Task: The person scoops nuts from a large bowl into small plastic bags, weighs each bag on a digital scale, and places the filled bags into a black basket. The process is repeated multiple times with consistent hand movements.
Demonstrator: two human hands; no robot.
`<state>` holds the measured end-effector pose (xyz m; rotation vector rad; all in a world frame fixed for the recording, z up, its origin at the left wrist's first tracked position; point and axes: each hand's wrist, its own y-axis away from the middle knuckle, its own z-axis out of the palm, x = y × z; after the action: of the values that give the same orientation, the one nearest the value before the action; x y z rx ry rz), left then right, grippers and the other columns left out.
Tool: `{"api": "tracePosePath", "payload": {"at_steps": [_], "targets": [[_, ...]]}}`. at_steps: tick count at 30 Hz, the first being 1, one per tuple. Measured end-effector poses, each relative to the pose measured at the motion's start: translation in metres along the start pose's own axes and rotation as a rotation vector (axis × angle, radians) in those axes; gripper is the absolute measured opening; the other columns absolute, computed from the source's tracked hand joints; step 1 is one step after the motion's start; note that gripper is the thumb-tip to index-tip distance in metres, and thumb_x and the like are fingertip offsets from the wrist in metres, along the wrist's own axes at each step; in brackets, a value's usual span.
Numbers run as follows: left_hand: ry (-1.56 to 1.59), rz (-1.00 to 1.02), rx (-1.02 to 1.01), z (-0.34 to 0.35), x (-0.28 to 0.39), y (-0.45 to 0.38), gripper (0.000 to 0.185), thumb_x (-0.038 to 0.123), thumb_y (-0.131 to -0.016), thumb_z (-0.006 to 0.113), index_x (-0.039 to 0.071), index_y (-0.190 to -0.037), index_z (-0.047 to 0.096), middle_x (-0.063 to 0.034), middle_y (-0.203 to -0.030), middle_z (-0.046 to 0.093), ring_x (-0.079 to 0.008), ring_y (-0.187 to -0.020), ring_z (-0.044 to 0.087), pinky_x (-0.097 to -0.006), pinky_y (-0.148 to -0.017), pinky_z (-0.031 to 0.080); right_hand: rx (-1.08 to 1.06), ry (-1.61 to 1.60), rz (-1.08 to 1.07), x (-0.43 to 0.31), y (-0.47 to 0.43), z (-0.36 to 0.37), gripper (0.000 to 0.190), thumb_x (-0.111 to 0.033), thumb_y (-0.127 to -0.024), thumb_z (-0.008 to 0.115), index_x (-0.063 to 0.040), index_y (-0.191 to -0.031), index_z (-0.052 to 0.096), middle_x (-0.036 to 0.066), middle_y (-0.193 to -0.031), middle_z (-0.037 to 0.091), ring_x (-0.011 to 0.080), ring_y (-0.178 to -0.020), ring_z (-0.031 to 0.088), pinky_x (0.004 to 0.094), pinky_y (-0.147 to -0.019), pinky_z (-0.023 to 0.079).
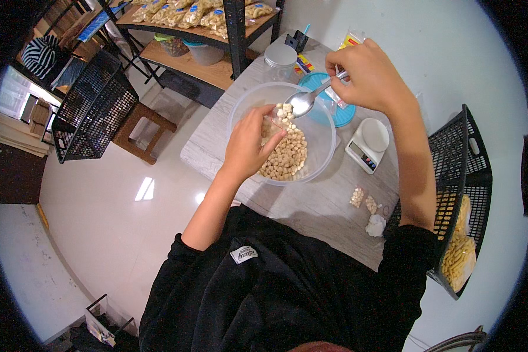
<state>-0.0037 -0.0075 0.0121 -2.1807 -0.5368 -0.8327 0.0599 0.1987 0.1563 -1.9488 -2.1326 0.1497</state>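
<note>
My right hand (pixel 369 79) grips the handle of a metal spoon (pixel 302 104), whose bowl tilts down towards my left hand. Between the fingers of my left hand (pixel 248 145) is a small clear plastic bag (pixel 273 125) with a thin red line near its mouth. Pale snack pieces (pixel 285 111) sit at the spoon's tip by the bag's opening; whether they rest on the spoon or in the bag is hard to tell. Both hands are above a large translucent plastic bowl (pixel 324 163). Small round beige snack pieces (pixel 286 158) lie in it, partly hidden by my left hand.
A white digital kitchen scale (pixel 367 145) stands right of the bowl, near two small filled bags (pixel 357 197) and crumpled white tissue (pixel 375 225). Behind are a blue lid (pixel 344 115) and a clear jar (pixel 280 61). A black plastic basket (pixel 471 176) stands beside the table.
</note>
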Motion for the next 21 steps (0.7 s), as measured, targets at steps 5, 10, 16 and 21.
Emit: {"api": "tracePosePath", "payload": {"at_steps": [5, 10, 16, 21], "targets": [[0.025, -0.007, 0.000, 0.000, -0.001, 0.000, 0.045, 0.023, -0.077, 0.067, 0.002, -0.112, 0.048, -0.0162, -0.101, 0.056, -0.0339, -0.093, 0.054, -0.0392, -0.079, 0.043, -0.037, 0.047, 0.000, -0.005, -0.003, -0.004, 0.016, -0.016, -0.066, 0.057, -0.009, -0.077, 0.066, 0.010, -0.067, 0.063, 0.0271, -0.067, 0.061, 0.0412, -0.075, 0.041], [0.012, 0.002, 0.010, 0.002, -0.002, 0.001, 0.045, 0.024, -0.077, 0.067, 0.002, -0.112, 0.047, -0.0166, -0.102, 0.055, -0.0338, -0.094, 0.054, -0.0395, -0.081, 0.042, 0.015, -0.011, -0.021, -0.005, 0.000, 0.000, 0.017, -0.017, -0.065, 0.057, -0.009, -0.078, 0.066, 0.009, -0.067, 0.063, 0.0276, -0.067, 0.060, 0.0414, -0.074, 0.041], [0.029, -0.033, -0.025, 0.001, -0.003, 0.002, 0.046, 0.023, -0.078, 0.066, 0.002, -0.113, 0.047, -0.0165, -0.102, 0.056, -0.0329, -0.093, 0.054, -0.0389, -0.080, 0.042, -0.022, -0.041, 0.027, 0.000, 0.001, -0.004, 0.014, -0.017, -0.065, 0.057, -0.009, -0.074, 0.064, 0.011, -0.069, 0.063, 0.0283, -0.068, 0.061, 0.0423, -0.074, 0.042], [0.067, -0.036, 0.015, 0.003, -0.003, 0.002, 0.045, 0.021, -0.078, 0.066, 0.001, -0.113, 0.048, -0.0165, -0.101, 0.056, -0.0327, -0.092, 0.055, -0.0384, -0.080, 0.043, 0.008, -0.008, 0.086, 0.005, 0.006, -0.003, 0.015, -0.017, -0.064, 0.057, -0.008, -0.074, 0.063, 0.011, -0.070, 0.064, 0.0297, -0.067, 0.061, 0.0432, -0.075, 0.042]]}}
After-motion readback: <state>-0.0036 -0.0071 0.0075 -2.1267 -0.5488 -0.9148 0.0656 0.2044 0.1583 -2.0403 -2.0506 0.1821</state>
